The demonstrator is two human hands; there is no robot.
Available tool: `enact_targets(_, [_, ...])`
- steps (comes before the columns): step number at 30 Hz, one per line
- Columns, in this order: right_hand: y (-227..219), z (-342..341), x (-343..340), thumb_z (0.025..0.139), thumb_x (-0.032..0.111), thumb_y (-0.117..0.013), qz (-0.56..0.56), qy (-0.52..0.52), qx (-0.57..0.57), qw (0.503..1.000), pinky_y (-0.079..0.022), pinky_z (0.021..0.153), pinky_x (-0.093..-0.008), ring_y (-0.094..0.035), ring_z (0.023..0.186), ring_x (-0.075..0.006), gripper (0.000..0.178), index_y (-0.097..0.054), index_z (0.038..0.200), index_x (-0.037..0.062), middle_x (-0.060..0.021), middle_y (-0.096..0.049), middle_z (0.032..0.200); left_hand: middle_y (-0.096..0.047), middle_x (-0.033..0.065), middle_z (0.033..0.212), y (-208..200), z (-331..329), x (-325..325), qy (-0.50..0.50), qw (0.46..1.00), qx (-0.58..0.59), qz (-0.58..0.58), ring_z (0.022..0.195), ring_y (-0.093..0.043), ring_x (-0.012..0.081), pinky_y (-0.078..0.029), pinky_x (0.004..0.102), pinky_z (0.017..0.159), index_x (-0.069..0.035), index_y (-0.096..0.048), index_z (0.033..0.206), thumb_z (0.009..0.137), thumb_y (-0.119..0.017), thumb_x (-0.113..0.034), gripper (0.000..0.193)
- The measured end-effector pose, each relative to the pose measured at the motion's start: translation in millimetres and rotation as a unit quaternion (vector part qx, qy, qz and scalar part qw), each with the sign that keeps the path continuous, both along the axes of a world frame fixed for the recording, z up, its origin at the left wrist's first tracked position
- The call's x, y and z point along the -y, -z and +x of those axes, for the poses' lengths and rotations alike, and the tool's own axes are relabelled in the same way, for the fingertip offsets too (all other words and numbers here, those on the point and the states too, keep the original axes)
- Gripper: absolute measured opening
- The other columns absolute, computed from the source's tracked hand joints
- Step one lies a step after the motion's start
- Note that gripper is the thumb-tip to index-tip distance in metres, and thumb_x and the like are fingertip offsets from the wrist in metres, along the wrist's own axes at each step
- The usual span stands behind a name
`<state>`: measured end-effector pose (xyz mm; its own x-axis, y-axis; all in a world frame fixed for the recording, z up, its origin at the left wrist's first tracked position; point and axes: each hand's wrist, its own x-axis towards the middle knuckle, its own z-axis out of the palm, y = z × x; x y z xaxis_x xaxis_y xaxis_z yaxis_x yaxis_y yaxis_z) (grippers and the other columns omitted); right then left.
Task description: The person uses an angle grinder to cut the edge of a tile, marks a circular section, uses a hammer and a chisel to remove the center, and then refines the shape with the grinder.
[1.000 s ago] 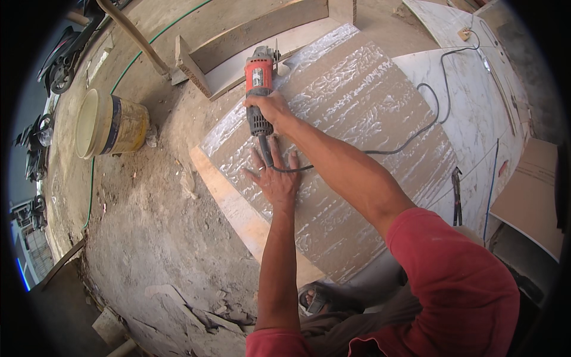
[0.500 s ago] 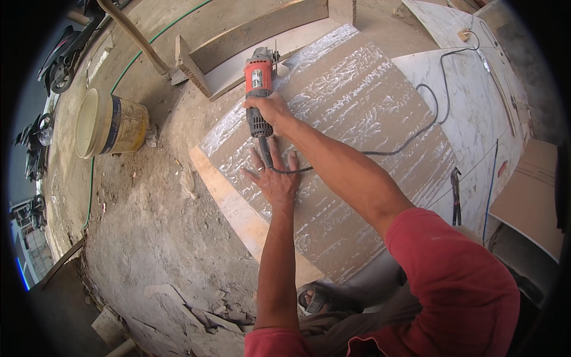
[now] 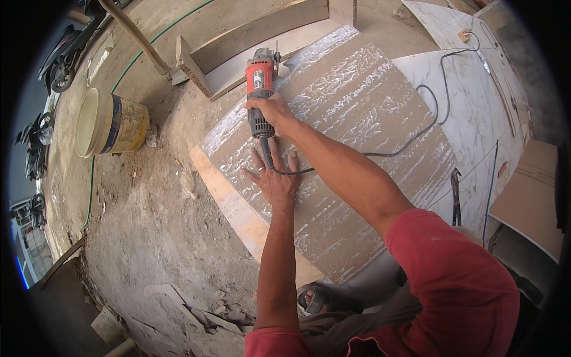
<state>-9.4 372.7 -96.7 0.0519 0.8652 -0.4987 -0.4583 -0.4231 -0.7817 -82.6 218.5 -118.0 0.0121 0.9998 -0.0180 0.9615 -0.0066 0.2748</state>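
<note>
My right hand (image 3: 270, 111) is wrapped round the body of a red and black angle grinder (image 3: 260, 77), whose disc stands at the far edge of a large tile. The tile (image 3: 357, 172) lies with its brown, white-streaked back upward. My left hand (image 3: 277, 178) rests flat on it with fingers spread, just below the grinder's tail. A black power cord (image 3: 386, 153) leaves the grinder over the left fingers, passes under my right forearm and runs off to the right. Under the tile's left side shows a pale board (image 3: 229, 211).
Beyond the tile stands a wooden trough-like frame (image 3: 256, 44). A stained bucket (image 3: 113, 123) lies tipped on the dusty ground at left, near a green hose (image 3: 122, 74). White marbled slabs (image 3: 464, 89), pliers (image 3: 456, 196) and a cardboard sheet (image 3: 529, 196) are at right. Broken pieces (image 3: 220, 321) lie at lower left.
The grinder and my right hand have shifted very slightly to the right. My left hand stays in place on the tile.
</note>
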Motion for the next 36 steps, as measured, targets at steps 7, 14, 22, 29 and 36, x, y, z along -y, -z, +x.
enact_targets(7, [1.6, 1.1, 1.0, 0.072, 0.010, -0.076, 0.003, -0.002, 0.002, 1.000, -0.048, 0.045, -0.0297, -0.057, 0.049, -0.0153, 0.021, -0.063, 0.085, 0.0000, -0.0054, -0.060, 0.068, -0.030, 0.0118, 0.161, 0.0, 0.2, 0.2, 0.006, 1.000, -0.004, 0.009, 0.148, -0.027, 0.0381, -0.007, 0.0743, 0.112, -0.015, -0.037, 0.153, 0.097, -0.047, -0.046, 0.066])
enact_targets(14, [6.1, 0.1, 1.8, 0.072, 0.010, -0.076, 0.014, 0.008, 0.000, 1.000, -0.048, 0.045, -0.0298, -0.057, 0.049, -0.0155, 0.021, -0.063, 0.085, 0.0000, -0.0053, -0.060, 0.068, -0.030, 0.0114, 0.161, 1.4, 0.5, 0.6, 0.004, 1.000, -0.001, 0.011, 0.147, -0.027, 0.0382, -0.008, 0.0749, 0.112, -0.014, -0.038, 0.153, 0.096, -0.048, -0.046, 0.066])
enact_targets(22, [4.3, 0.3, -0.9, 0.072, 0.011, -0.076, 0.013, 0.002, -0.001, 1.000, -0.048, 0.046, -0.0301, -0.057, 0.050, -0.0161, 0.022, -0.063, 0.087, -0.0001, -0.0059, -0.061, 0.069, -0.028, 0.0105, 0.162, 1.7, 0.8, 0.3, 0.003, 1.000, -0.006, 0.005, 0.148, -0.027, 0.0372, -0.008, 0.0742, 0.112, -0.015, -0.036, 0.154, 0.097, -0.047, -0.047, 0.066])
enact_targets(29, [2.5, 1.2, 1.3, 0.072, 0.011, -0.077, 0.008, 0.001, -0.004, 1.000, -0.049, 0.046, -0.0297, -0.058, 0.050, -0.0160, 0.023, -0.063, 0.088, 0.0004, -0.0059, -0.061, 0.070, -0.029, 0.0112, 0.161, 2.7, 0.5, 0.3, 0.006, 1.000, -0.008, 0.012, 0.147, -0.029, 0.0380, -0.008, 0.0744, 0.112, -0.015, -0.036, 0.154, 0.096, -0.048, -0.046, 0.067])
enact_targets(36, [2.7, 2.0, 3.5, 0.072, 0.012, -0.077, 0.010, -0.002, 0.005, 1.000, -0.049, 0.046, -0.0294, -0.058, 0.050, -0.0155, 0.023, -0.063, 0.087, 0.0008, -0.0056, -0.061, 0.069, -0.030, 0.0120, 0.161, 1.6, -0.2, 0.6, 0.008, 1.000, -0.009, 0.016, 0.147, -0.029, 0.0384, -0.009, 0.0751, 0.111, -0.013, -0.036, 0.154, 0.096, -0.049, -0.045, 0.067])
